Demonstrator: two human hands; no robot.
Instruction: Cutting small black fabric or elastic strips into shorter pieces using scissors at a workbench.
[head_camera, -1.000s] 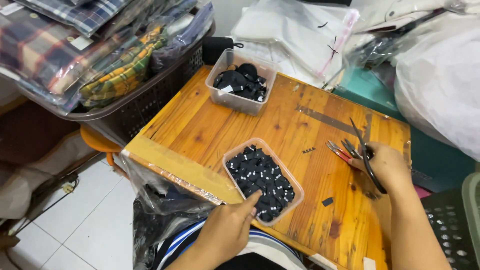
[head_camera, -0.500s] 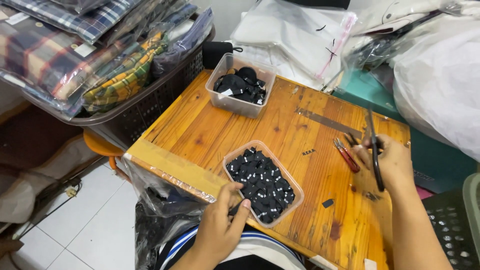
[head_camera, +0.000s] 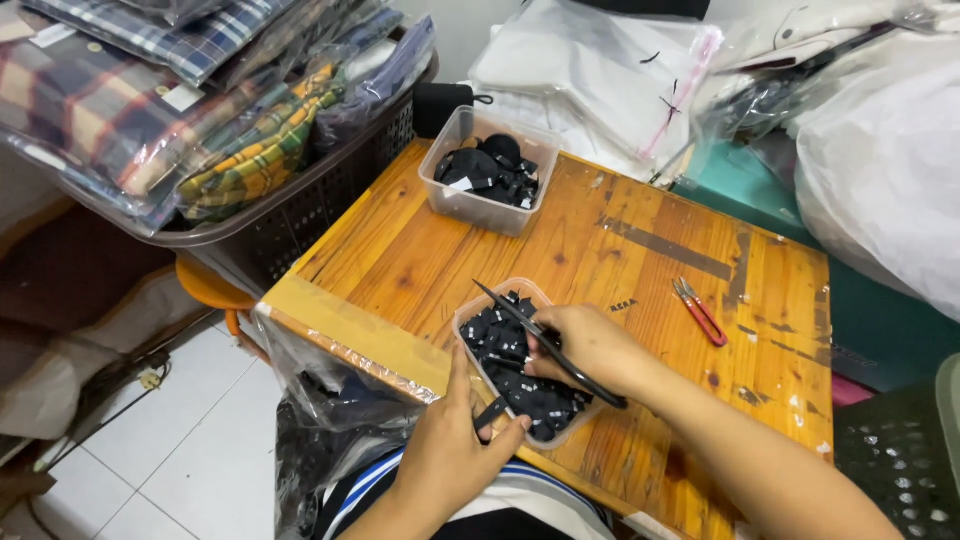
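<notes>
Black scissors (head_camera: 545, 345) gripped in right hand (head_camera: 590, 350) over clear plastic tub of black pieces (head_camera: 520, 365); left hand (head_camera: 455, 450) pinches one piece at the tub's near rim; many remain.

Left hand (head_camera: 455, 450) low with fingers pinched together, right hand (head_camera: 590, 345) fisted, forearm angled in

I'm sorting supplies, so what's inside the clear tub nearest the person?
The near clear tub holds many small black pieces piled together. The right hand, holding black scissors, covers part of the pile, and the lower layers are hidden.
</notes>
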